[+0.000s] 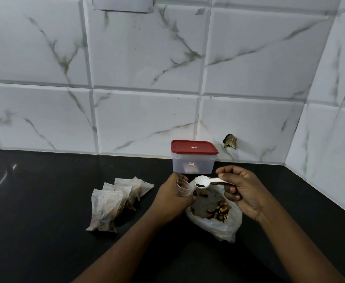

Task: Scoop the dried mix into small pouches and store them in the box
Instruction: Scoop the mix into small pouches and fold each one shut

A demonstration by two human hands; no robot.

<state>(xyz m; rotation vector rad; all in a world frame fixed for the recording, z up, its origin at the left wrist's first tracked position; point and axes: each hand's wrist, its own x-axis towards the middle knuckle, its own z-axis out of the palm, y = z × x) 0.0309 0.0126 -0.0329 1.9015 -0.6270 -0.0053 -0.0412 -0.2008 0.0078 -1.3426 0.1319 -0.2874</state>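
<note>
As the scene is read from the near edge outward, the crumpled plastic bag (224, 225) is met first. It lies open on the black countertop (45, 201), with the dried mix (218, 210) gathered in its hollow.

Over the bag's far rim a small pouch (183, 187) is held in the left hand (170, 198), whose fingers are curled round it. The pouch's long axis is roughly upright, and its mouth appears to be turned up and a little toward the spoon.

The white measuring spoon (203, 181) is pinched by its handle between thumb and fingertips of the right hand (243, 190), with the remaining fingers folded under. The spoon's long axis runs across the view. Its bowl points left at the pouch and faces up, and a few dark pieces are seen in it.

The step in hand is judged to be the emptying of this scoop. It would be done best if the pouch mouth were kept spread and brought under the bowl's lip. The spoon should then be rolled slowly about its handle, all of it over the bag so that spills are caught.

Well to the left, several filled pouches (106, 209) are laid overlapping on the counter. Farther back, near the marbled wall tiles (147, 78), the clear storage box (194, 164) stands with its red lid (194, 147) on. The lid would have to be taken off before anything is stored.
</note>
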